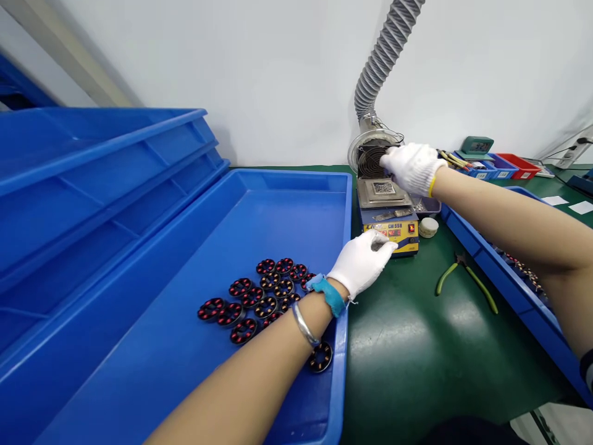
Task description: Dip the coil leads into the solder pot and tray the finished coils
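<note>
My left hand (362, 262), in a white glove, hovers over the green mat next to the blue tray's right rim (345, 247), fingers closed on a small grey part I cannot name. It sits just in front of a yellow and blue heating station (393, 230). My right hand (411, 167), also gloved, reaches to the round fan grille (370, 162) at the foot of a grey ribbed extraction hose (384, 55); its fingers are curled against the grille. Several black ring-shaped coils with red windings (264, 293) lie in the tray under my left wrist.
Stacked blue trays (92, 173) stand at the left. Green-handled cutters (466, 278) lie on the green mat (417, 346). Another blue tray (509, 272) runs along the right. Small blue and red bins (504, 165), a grey clock and a white roll of tape (428, 227) sit further back.
</note>
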`<control>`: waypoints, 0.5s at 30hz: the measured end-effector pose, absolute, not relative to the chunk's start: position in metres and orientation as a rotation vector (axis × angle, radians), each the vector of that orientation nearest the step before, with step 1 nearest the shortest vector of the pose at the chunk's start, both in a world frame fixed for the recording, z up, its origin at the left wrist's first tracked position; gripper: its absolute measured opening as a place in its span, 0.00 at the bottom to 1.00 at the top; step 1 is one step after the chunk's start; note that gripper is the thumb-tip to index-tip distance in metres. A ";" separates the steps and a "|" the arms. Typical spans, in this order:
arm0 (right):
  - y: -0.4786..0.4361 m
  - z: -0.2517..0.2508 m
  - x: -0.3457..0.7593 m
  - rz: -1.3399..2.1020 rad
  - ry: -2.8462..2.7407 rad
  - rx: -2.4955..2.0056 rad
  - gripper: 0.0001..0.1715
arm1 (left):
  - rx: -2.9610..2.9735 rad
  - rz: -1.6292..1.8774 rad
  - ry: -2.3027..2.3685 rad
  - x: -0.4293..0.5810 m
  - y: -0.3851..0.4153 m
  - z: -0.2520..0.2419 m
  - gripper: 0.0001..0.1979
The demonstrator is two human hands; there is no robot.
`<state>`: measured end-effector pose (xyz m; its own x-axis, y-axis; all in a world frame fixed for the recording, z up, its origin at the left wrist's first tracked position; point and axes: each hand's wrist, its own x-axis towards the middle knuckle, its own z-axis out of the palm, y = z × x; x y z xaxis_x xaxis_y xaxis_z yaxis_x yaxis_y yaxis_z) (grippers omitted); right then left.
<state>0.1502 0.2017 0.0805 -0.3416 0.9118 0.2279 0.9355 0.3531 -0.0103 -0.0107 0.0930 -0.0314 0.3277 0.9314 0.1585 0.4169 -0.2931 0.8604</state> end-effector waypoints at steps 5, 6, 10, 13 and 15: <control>0.157 0.068 0.162 0.105 -2.149 -1.766 0.23 | 1.601 1.033 1.122 -0.006 0.090 -0.027 0.21; 0.147 0.060 0.161 0.289 -2.075 -1.780 0.25 | 1.568 1.049 1.116 -0.005 0.089 -0.026 0.22; 0.115 0.033 0.152 0.808 -1.913 -1.733 0.29 | 1.504 1.105 1.116 -0.006 0.089 -0.022 0.13; 0.108 0.025 0.151 1.005 -1.886 -1.665 0.25 | 1.455 1.115 1.107 -0.007 0.092 -0.025 0.09; 0.114 0.026 0.154 1.135 -1.822 -1.609 0.24 | 1.466 1.113 1.123 -0.007 0.093 -0.026 0.12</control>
<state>0.1544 0.1138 0.0255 -0.2144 0.9600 -0.1802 0.5848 -0.0216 -0.8109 -0.0067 0.0929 -0.0263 0.1651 0.9800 0.1108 0.1191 -0.1313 0.9842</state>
